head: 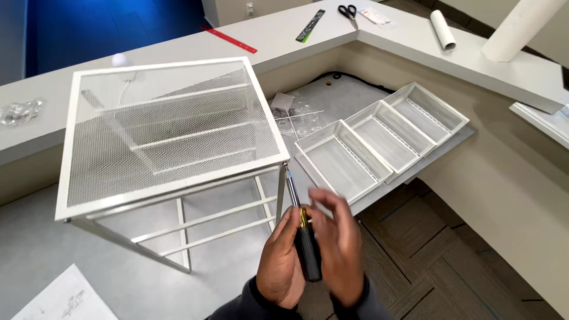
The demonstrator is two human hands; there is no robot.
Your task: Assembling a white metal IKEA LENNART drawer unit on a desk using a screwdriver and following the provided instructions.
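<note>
Both hands are up at the near corner of the white metal drawer frame with a mesh top point(169, 127) — and they share one tool. The left hand point(281, 261) is wrapped around the black-handled screwdriver with a yellow collar and slim steel shaft point(302, 228), fingers closed on the handle from the left side. The right hand point(338, 249) sits on the other side of the same handle, its fingers blurred, so whether they are closed on the handle or just brushing it I cannot tell.

The shaft angles up and away from the person, and its tip meets the frame's front right corner, just under the mesh top where the leg joins the rim. That is why the handle is held low and close to the body: it lines the shaft up with the joint.

The frame stands on the grey worktop point(35, 249), turned so this corner faces the person. Just to the right, three white mesh drawers point(382, 139) lie side by side near the worktop's edge, out of the frame. A clear plastic bag of small hardware point(293, 109) rests behind them, near the frame. A printed paper sheet point(62, 299) lies at the near left. Up on the ledge — scissors with black handles point(348, 12), a red ruler point(228, 38) and a white paper roll point(443, 29), all well apart from the hands.
</note>
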